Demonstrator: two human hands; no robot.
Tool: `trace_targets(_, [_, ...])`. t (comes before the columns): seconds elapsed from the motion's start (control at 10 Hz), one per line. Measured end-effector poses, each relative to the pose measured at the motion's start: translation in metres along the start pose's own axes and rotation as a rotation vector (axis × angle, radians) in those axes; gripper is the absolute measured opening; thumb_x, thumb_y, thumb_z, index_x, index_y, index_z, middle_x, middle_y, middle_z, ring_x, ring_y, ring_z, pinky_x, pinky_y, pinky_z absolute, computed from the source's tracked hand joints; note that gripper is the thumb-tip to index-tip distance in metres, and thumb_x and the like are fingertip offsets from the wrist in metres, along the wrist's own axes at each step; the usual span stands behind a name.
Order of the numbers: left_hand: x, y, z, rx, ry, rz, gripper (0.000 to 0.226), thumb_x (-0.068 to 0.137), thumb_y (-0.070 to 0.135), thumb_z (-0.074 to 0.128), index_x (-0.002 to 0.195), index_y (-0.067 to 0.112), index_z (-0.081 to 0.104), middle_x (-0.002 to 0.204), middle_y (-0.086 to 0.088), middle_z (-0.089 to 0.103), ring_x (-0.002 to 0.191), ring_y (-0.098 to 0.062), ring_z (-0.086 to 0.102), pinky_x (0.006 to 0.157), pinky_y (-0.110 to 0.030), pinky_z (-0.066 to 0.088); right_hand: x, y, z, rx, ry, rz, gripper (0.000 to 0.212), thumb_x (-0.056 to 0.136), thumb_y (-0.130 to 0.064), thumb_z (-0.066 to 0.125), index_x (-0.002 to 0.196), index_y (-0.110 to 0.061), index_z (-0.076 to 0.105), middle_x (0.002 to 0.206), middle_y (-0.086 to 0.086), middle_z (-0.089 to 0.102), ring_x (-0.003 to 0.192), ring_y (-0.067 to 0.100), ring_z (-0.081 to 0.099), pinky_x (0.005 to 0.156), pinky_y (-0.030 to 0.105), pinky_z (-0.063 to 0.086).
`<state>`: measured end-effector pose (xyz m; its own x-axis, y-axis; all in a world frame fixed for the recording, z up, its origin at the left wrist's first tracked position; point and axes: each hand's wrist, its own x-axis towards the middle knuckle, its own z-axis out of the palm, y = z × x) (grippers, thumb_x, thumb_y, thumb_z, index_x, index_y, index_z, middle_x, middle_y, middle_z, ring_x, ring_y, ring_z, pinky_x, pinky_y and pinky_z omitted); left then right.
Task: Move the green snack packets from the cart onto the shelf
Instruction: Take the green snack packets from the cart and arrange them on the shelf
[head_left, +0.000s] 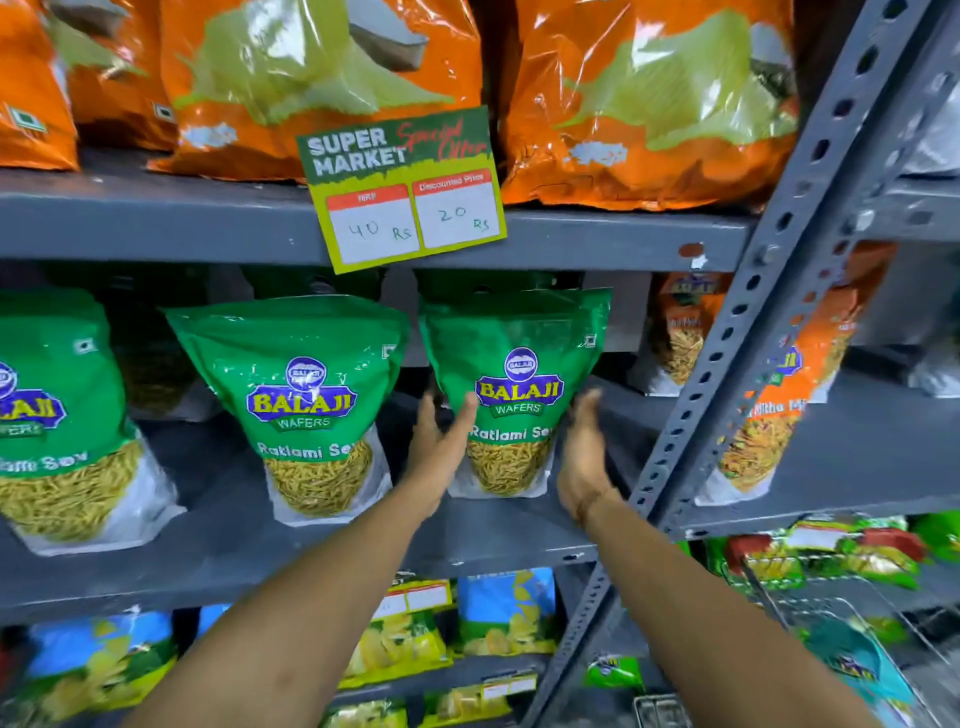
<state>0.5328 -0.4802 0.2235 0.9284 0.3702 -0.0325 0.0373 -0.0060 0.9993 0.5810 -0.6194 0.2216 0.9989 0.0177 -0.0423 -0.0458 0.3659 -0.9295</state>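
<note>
Standing a green snack packet (511, 387) upright on the grey shelf (498, 525), left hand (441, 441) and right hand (584, 457) open against its sides; next, letting go should leave it upright before reaching to the cart (831, 613).

The setting is a shop aisle fitted with grey steel racking (156, 218). A slotted angle upright (769, 291) with rows of punched holes runs diagonally at the right. Orange packets (649, 104) fill the top level. A green and yellow price card (402, 189) hangs from that level's front edge. Blue and yellow packets (504, 613) occupy the bottom level. Lighting is even and diffuse.
</note>
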Motion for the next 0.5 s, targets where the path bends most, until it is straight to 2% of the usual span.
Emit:
trace_targets(0.1, [-0.005,-0.013,0.001,0.059,-0.060,0.003,0.048,0.082,0.050,0.056,0.122,0.026,0.048,0.127,0.001,0.058,0.119,-0.020,0.053,0.102,-0.043,0.045,-0.006,0.026,-0.003,-0.076,-0.052,0.048,0.046,0.098,-0.047,0.020,0.119,-0.026,0.055,0.122,-0.004,0.061,0.098,0.003,0.065,0.081,0.019,0.053])
trace_targets(0.2, [-0.008,-0.014,0.005,0.089,0.000,-0.025,0.039,0.079,0.052,0.057,0.111,0.030,0.051,0.117,0.002,0.061,0.104,-0.017,0.057,0.093,-0.038,0.049,-0.006,0.031,0.001,-0.194,0.001,0.084,0.050,0.098,-0.047,0.019,0.127,-0.020,0.050,0.131,0.006,0.057,0.111,0.018,0.058,0.090,0.028,0.049])
trace_targets(0.3, [-0.011,-0.009,0.004,0.086,-0.011,-0.038,0.045,0.079,0.052,0.058,0.116,0.027,0.050,0.122,-0.001,0.061,0.103,-0.017,0.057,0.092,-0.037,0.049,-0.004,0.027,0.001,-0.238,-0.008,0.091,0.054,0.098,-0.048,0.018,0.130,-0.018,0.049,0.134,0.008,0.057,0.114,0.021,0.057,0.096,0.033,0.048])
trace_targets(0.4, [-0.020,0.001,0.004,0.048,-0.032,-0.112,0.057,0.081,0.052,0.056,0.128,0.023,0.042,0.134,-0.005,0.054,0.116,-0.022,0.054,0.097,-0.039,0.047,-0.015,0.017,0.005,-0.260,0.048,0.104,0.054,0.099,-0.045,0.018,0.131,-0.013,0.048,0.138,0.011,0.054,0.117,0.023,0.055,0.101,0.037,0.045])
trace_targets(0.5, [-0.034,0.003,0.004,0.090,-0.014,-0.168,0.069,0.083,0.055,0.049,0.139,0.019,0.029,0.145,-0.008,0.043,0.129,-0.028,0.044,0.105,-0.042,0.040,-0.030,0.011,0.012,-0.282,0.181,0.100,0.054,0.100,-0.042,0.019,0.131,-0.007,0.047,0.138,0.015,0.052,0.119,0.027,0.053,0.100,0.036,0.043])
